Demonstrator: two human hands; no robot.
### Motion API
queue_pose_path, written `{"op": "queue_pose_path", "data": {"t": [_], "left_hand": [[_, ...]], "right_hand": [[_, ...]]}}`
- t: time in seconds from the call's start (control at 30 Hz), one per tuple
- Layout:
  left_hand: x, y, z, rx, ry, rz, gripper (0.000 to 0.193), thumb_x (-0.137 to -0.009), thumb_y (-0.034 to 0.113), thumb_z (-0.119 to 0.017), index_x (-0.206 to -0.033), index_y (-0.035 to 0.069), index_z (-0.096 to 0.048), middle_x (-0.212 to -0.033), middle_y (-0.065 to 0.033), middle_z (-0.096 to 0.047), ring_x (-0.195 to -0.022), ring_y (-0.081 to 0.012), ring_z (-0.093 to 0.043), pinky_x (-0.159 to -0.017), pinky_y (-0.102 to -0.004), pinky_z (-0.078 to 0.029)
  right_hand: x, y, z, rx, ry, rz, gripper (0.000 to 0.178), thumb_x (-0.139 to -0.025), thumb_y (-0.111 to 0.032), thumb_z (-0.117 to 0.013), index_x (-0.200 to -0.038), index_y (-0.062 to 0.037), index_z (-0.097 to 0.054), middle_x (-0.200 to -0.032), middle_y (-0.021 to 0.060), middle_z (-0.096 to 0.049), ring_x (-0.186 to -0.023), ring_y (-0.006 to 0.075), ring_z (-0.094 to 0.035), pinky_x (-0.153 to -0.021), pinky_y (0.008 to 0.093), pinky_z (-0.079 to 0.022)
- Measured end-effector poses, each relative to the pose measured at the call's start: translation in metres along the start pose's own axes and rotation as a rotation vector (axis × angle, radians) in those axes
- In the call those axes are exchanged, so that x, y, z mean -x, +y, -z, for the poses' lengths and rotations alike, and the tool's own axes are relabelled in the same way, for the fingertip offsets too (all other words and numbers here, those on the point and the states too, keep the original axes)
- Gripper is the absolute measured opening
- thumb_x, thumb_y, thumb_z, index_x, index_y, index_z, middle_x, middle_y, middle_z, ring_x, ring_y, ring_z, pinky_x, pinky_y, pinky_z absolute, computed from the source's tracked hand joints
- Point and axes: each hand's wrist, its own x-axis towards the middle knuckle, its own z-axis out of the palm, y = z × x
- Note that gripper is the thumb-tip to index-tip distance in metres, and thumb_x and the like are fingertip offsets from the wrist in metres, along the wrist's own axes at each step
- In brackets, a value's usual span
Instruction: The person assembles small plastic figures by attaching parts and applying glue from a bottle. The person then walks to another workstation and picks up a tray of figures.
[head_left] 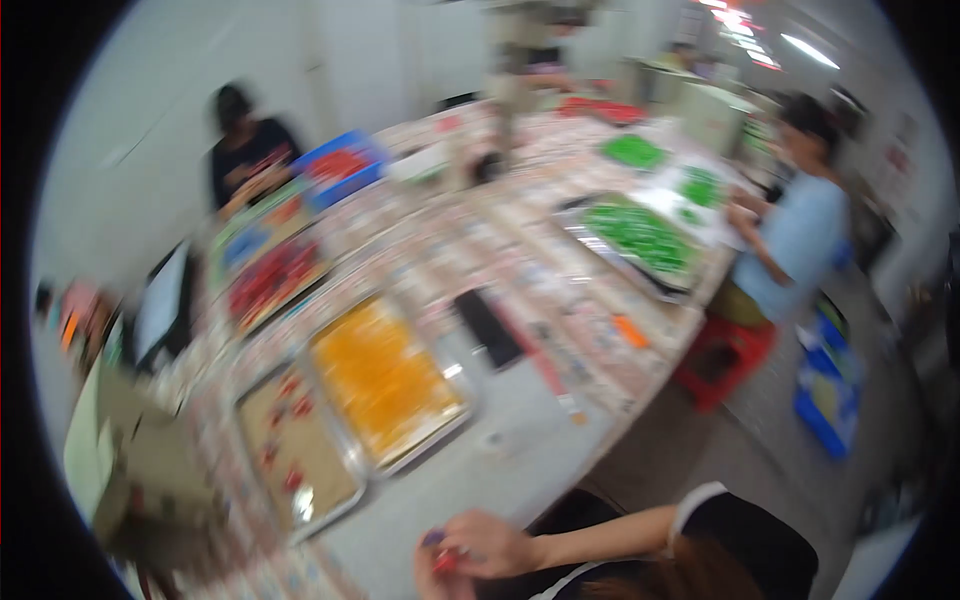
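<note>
At the near edge of the table, my right hand (490,545) reaches in from the right, fingers closed around a small glossy red piece (444,560). A spot of dark blue shows at its fingertips. My left hand (437,580) meets it from below, partly cut off by the lower edge, with its fingers curled against the same piece. Blur hides the exact kind of the piece. Ahead and left lies a metal tray (335,512) with several small red pieces (293,478) scattered on its brown base. Beside it, a second metal tray (462,400) is filled with orange-yellow pieces (385,375).
A black phone-like slab (488,328) lies beyond the trays. Farther off are a tray of green pieces (640,235), a blue bin (375,160) of red pieces and a cardboard box (160,470) at left. Co-workers sit at the table, one on a red stool (725,360).
</note>
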Motion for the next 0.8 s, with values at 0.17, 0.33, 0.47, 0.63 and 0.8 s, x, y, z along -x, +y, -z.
{"op": "queue_pose_path", "data": {"t": [0.17,0.33,0.47,0.63,0.8], "left_hand": [[0.0,-0.011,-0.014,-0.071,-0.034,0.108,0.033,-0.086,0.028,-0.042,-0.105,0.002,-0.05,-0.089,-0.0106,-0.058,-0.082,-0.0195,-0.055,-0.072,-0.0291,-0.046],[0.005,-0.009,-0.018,-0.122,0.013,0.094,0.033,-0.087,0.027,-0.042,-0.105,0.001,-0.05,-0.088,-0.0105,-0.058,-0.08,-0.0194,-0.055,-0.071,-0.0292,-0.046],[0.005,-0.006,-0.018,-0.137,0.115,0.074,0.032,-0.087,0.026,-0.042,-0.105,0.001,-0.05,-0.088,-0.0104,-0.057,-0.079,-0.0193,-0.055,-0.071,-0.0293,-0.046],[-0.003,0.001,-0.009,-0.145,0.154,0.054,0.033,-0.087,0.027,-0.041,-0.105,0.001,-0.049,-0.09,-0.011,-0.056,-0.079,-0.0197,-0.054,-0.07,-0.0291,-0.046],[-0.016,0.002,0.019,-0.09,0.115,0.13,0.036,-0.087,0.028,-0.042,-0.109,-0.001,-0.045,-0.094,-0.0123,-0.055,-0.079,-0.0212,-0.054,-0.066,-0.0296,-0.047]], "right_hand": [[0.005,-0.019,0.031,-0.017,0.114,0.02,0.032,-0.062,-0.004,-0.063,-0.091,-0.003,-0.051,-0.091,0.0112,-0.05,-0.087,0.028,-0.049,-0.076,0.0348,-0.041],[0.012,-0.019,0.023,-0.019,0.147,-0.02,0.031,-0.061,-0.004,-0.063,-0.089,-0.0028,-0.05,-0.09,0.0116,-0.049,-0.085,0.0281,-0.049,-0.075,0.0344,-0.04],[0.01,-0.009,0.015,-0.035,0.124,-0.013,0.03,-0.061,-0.004,-0.063,-0.088,-0.0027,-0.049,-0.09,0.0112,-0.049,-0.085,0.0283,-0.048,-0.074,0.0342,-0.04],[0.008,0.009,-0.006,-0.088,0.072,-0.058,0.032,-0.062,-0.003,-0.062,-0.092,-0.0012,-0.051,-0.095,0.0119,-0.049,-0.088,0.0292,-0.049,-0.075,0.0369,-0.04],[0.0,0.019,-0.013,-0.096,0.047,-0.104,0.031,-0.061,-0.002,-0.062,-0.089,-0.0016,-0.05,-0.092,0.0113,-0.049,-0.086,0.0285,-0.049,-0.074,0.0358,-0.04]]}}
